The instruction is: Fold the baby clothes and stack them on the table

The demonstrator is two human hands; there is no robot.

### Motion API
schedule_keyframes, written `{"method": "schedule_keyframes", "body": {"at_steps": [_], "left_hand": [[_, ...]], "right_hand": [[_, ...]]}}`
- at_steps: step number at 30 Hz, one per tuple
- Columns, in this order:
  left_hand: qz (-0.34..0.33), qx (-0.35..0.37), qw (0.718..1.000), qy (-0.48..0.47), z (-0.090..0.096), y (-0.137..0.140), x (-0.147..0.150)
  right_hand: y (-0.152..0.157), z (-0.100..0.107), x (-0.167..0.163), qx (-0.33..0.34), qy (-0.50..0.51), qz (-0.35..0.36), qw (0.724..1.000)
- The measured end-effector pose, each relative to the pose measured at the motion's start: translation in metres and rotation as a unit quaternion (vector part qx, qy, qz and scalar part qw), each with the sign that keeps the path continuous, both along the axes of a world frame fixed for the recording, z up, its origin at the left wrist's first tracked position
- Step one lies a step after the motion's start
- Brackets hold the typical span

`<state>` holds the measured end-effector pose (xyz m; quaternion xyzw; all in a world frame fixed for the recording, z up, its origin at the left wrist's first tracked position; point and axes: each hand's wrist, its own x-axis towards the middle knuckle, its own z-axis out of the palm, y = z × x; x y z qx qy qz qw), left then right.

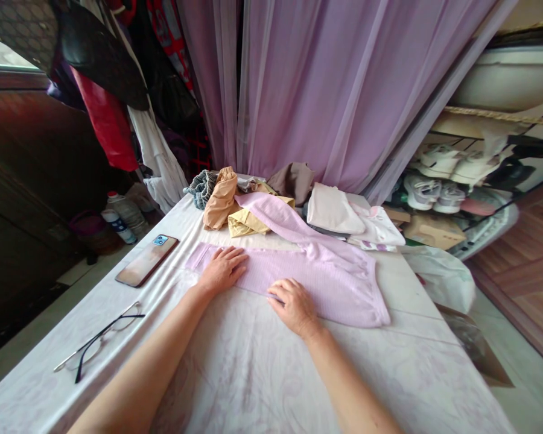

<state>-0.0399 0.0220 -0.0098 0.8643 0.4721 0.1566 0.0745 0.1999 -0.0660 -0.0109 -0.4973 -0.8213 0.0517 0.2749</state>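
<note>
A pair of lilac ribbed pants (pixel 344 289) lies across the table, one leg spread sideways in front of me. The other leg trails back over the clothes behind, and the waistband is at the right. My left hand (pixel 221 270) rests flat on the spread leg near its cuff, fingers stretched out. At the near edge of the same leg is my right hand (pixel 293 305), its fingers curled, with a bit of lilac cloth showing between thumb and fingers.
Behind the pants lie crumpled clothes, among them a tan garment (pixel 221 202) and a yellow one (pixel 248 223). Folded white clothes (pixel 335 209) are stacked at the back right. On the left are a phone (pixel 147 260) and eyeglasses (pixel 100 341). A purple curtain (pixel 317 78) hangs beyond the table.
</note>
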Motion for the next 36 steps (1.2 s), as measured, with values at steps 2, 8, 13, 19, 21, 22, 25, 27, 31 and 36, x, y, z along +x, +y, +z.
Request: {"method": "schedule_keyframes", "body": {"at_steps": [2, 8, 13, 19, 21, 22, 25, 27, 31, 36], "left_hand": [[0.011, -0.001, 1.000, 0.008, 0.000, 0.000, 0.000], [0.018, 0.002, 1.000, 0.011, 0.002, -0.002, 0.001], [0.033, 0.001, 0.999, 0.006, 0.000, -0.001, -0.001], [0.126, 0.033, 0.991, -0.028, 0.000, -0.003, -0.026], [0.182, 0.054, 0.981, -0.043, 0.003, -0.003, -0.042], [0.222, 0.059, 0.972, -0.049, 0.005, -0.004, -0.049], [0.332, 0.052, 0.941, -0.050, 0.007, -0.007, -0.070], [0.359, 0.040, 0.931, -0.044, 0.006, -0.009, -0.078], [0.355, 0.014, 0.934, -0.031, 0.008, -0.014, -0.080], [0.343, -0.017, 0.939, 0.003, 0.022, -0.014, -0.074]], "right_hand": [[0.001, -0.001, -0.001, 0.007, -0.002, -0.008, 1.000], [0.000, -0.001, -0.003, 0.008, 0.022, 0.019, 1.000], [-0.002, -0.007, 0.000, 0.027, 0.043, -0.003, 0.999], [0.000, -0.020, 0.007, 0.038, 0.054, -0.054, 0.996], [0.001, -0.022, 0.007, 0.032, 0.056, -0.055, 0.996], [0.001, -0.022, 0.007, 0.031, 0.059, -0.055, 0.996], [0.002, -0.022, 0.007, 0.031, 0.067, -0.057, 0.996], [0.003, -0.022, 0.007, 0.033, 0.070, -0.058, 0.995], [0.003, -0.023, 0.007, 0.034, 0.066, -0.060, 0.995], [0.003, -0.025, 0.008, 0.037, 0.067, -0.058, 0.995]]}}
